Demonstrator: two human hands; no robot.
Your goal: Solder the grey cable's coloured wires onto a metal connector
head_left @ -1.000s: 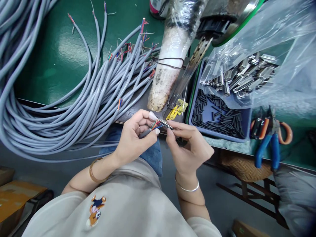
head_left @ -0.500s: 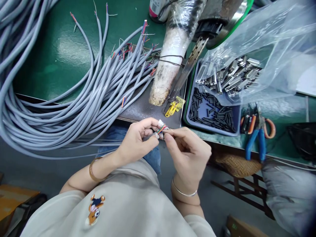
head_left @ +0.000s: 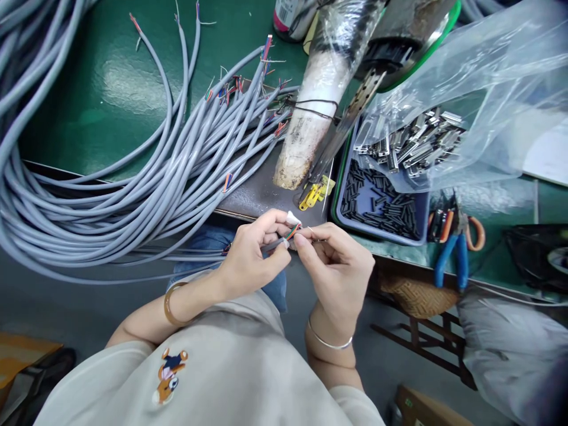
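Observation:
My left hand [head_left: 260, 247] is closed around the end of a grey cable [head_left: 271, 244], with white coverings on its fingertips. Colored wires [head_left: 293, 229], green, orange and red among them, fan out from that cable end between my two hands. Thumb and forefinger of my right hand [head_left: 335, 254] pinch at the tips of these wires; its other fingers are curled under. Both hands are just in front of the table edge, above my lap. A large bundle of grey cables [head_left: 177, 154] with stripped, colored ends lies to the left.
A white, wrapped cylinder [head_left: 310, 112] points toward me beside yellow snips [head_left: 311, 195]. On the right, a blue tray [head_left: 377, 229] holds short black tubes [head_left: 390, 207] and a plastic bag of metal connectors [head_left: 419, 142]. Blue-handled pliers [head_left: 455, 254] and orange-handled cutters [head_left: 477, 234] lie beyond it.
The view has shifted slightly. My left hand has turned a little, so more of the grey cable shows below it; my right hand still pinches at the wires.

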